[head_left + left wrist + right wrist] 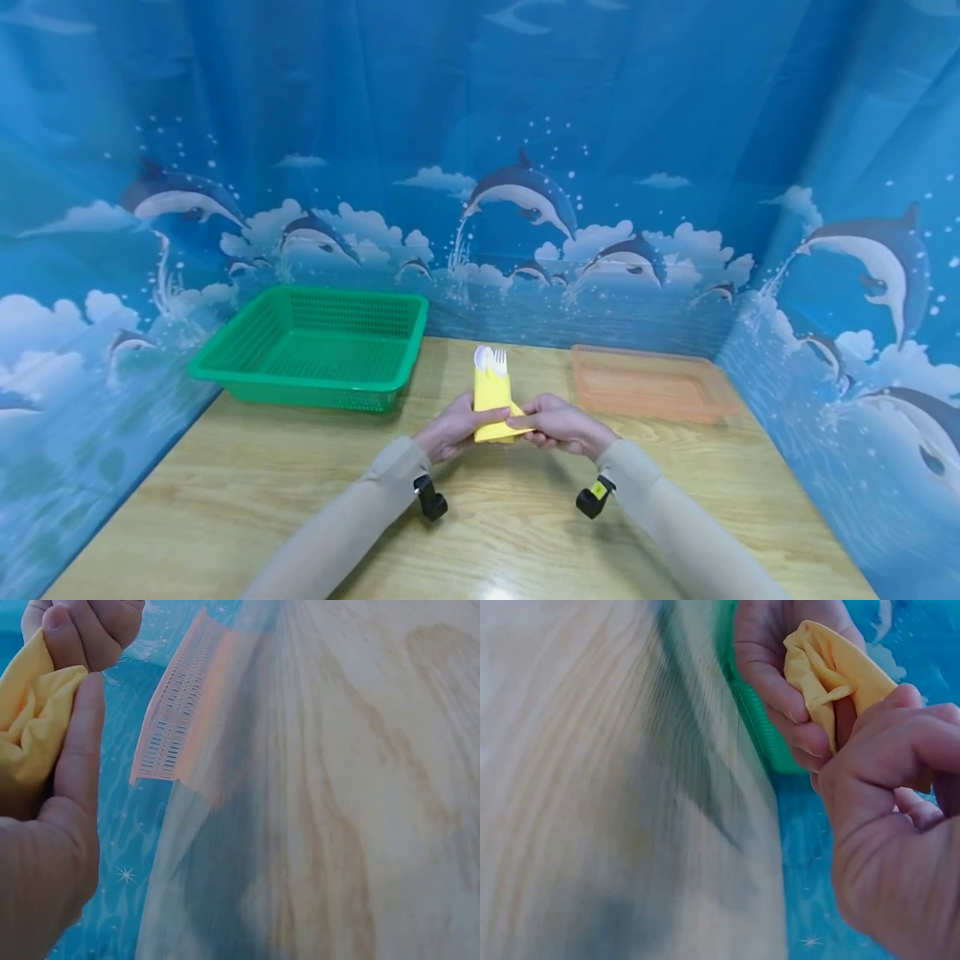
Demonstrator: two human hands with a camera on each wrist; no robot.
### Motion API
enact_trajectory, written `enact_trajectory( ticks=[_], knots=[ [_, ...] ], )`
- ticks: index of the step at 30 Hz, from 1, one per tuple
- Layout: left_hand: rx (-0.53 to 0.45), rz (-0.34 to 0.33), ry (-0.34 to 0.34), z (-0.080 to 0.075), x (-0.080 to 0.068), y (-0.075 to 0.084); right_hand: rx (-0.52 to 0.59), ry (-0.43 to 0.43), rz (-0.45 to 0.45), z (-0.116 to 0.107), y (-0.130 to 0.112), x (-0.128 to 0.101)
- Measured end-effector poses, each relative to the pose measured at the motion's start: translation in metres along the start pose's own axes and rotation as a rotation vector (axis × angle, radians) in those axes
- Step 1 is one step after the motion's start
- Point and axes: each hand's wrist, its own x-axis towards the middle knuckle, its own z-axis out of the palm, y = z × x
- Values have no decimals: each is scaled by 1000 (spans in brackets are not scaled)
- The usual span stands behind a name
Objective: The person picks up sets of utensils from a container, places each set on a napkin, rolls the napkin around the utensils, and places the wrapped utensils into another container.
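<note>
A bright yellow napkin (492, 406) is showing between the left hand (451, 427) and the right hand (561, 426), with a white plastic spoon (483, 359) and white fork (499, 361) standing out of it. Beige sleeves (360, 508) are covering both forearms. A green mesh basket (311, 347) and a pale orange tray (649, 385) are sitting on the light wood-grain table (225, 508). A blue backdrop (525, 125) printed with dolphins, white clouds and bubbles is surrounding it.

No readable text, labels, brands or numbers on anything in view.
</note>
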Motion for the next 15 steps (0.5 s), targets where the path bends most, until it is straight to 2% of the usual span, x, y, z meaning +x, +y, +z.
enact_trajectory(
  ticks=[3,6,10,15],
  knots=[
    [-17,-12,-20,-1,-1,-2,83,-36,16,-2,4,1],
    [-17,-13,-30,-1,-1,-2,88,-37,4,-3,7,1],
    [-7,-7,-37,-1,-2,0,-12,28,-23,0,6,-2],
    [9,14,-9,-2,-2,0,-137,173,-38,9,6,-5]
  ],
)
